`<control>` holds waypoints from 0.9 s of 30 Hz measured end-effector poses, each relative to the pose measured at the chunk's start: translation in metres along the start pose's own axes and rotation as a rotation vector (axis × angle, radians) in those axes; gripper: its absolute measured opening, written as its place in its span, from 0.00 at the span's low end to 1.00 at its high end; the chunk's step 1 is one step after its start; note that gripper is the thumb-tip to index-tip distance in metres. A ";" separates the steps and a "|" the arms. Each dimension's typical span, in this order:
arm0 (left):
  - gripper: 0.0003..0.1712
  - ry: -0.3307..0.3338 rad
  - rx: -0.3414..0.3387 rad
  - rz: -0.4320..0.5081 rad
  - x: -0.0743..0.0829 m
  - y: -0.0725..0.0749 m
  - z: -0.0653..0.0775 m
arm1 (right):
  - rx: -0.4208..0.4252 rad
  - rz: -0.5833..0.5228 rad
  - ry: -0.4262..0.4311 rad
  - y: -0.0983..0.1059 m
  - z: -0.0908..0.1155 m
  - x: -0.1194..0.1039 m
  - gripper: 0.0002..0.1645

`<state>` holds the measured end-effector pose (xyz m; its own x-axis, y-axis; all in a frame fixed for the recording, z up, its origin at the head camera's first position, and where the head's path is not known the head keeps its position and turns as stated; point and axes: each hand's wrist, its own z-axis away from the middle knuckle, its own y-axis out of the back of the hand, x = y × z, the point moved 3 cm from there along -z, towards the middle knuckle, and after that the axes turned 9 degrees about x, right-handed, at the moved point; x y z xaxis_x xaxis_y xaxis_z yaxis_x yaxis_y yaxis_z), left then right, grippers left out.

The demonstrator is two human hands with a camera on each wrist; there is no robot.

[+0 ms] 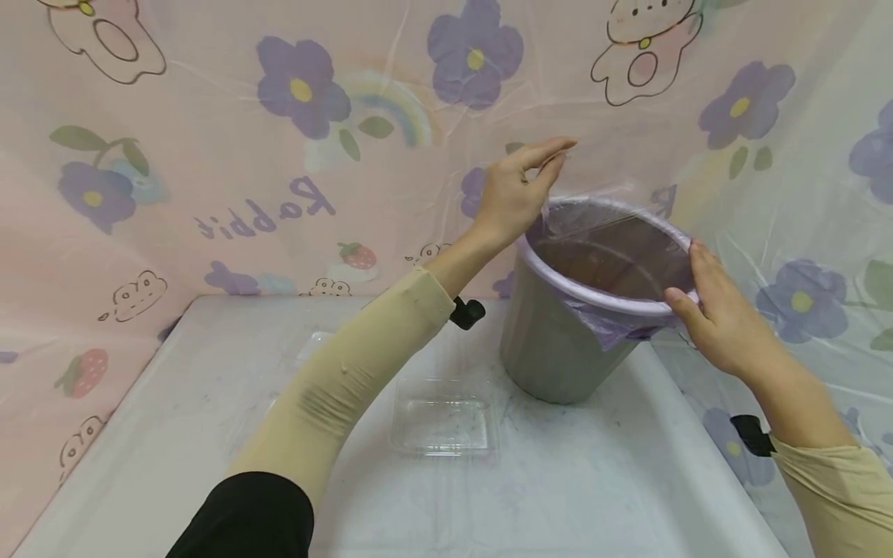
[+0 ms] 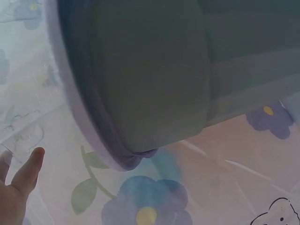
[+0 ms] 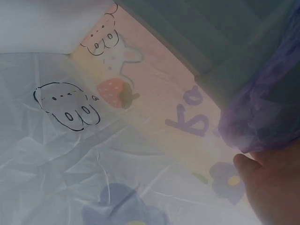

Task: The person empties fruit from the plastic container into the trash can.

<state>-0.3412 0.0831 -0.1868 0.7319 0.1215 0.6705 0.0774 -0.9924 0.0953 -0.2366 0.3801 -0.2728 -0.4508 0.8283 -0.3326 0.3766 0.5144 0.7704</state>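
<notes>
A grey trash can [image 1: 558, 349] stands on the right of the table, with a purple bag [image 1: 607, 322] folded over its lilac rim [image 1: 593, 297]. Above the rim's left side, my left hand [image 1: 512, 190] pinches a thin clear plastic piece [image 1: 568, 153]; its full shape is hard to make out against the can. My right hand [image 1: 725, 325] grips the rim at the right, thumb on the near side. In the right wrist view, part of that hand [image 3: 276, 187] touches the bunched purple bag [image 3: 255, 112]. The left wrist view shows left-hand fingertips [image 2: 29, 171] beside the can.
A clear plastic container [image 1: 446, 418] lies on the white table [image 1: 558, 480], left of the can. Another clear plastic item [image 1: 314, 341] is partly hidden behind my left forearm. A patterned curtain [image 1: 391, 46] hangs close behind the can.
</notes>
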 end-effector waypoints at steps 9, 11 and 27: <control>0.17 0.142 0.063 0.161 0.005 0.022 0.007 | -0.008 0.001 -0.013 -0.001 0.002 0.000 0.44; 0.17 0.171 0.077 0.182 0.006 0.030 0.010 | -0.010 0.000 -0.014 -0.001 0.001 0.000 0.44; 0.19 0.315 0.222 0.499 -0.004 0.104 0.034 | -0.017 0.002 -0.020 -0.001 0.001 0.000 0.44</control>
<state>-0.3136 -0.0213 -0.2047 0.4842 -0.3916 0.7824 -0.0585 -0.9067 -0.4176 -0.2363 0.3793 -0.2740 -0.4336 0.8337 -0.3419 0.3638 0.5091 0.7801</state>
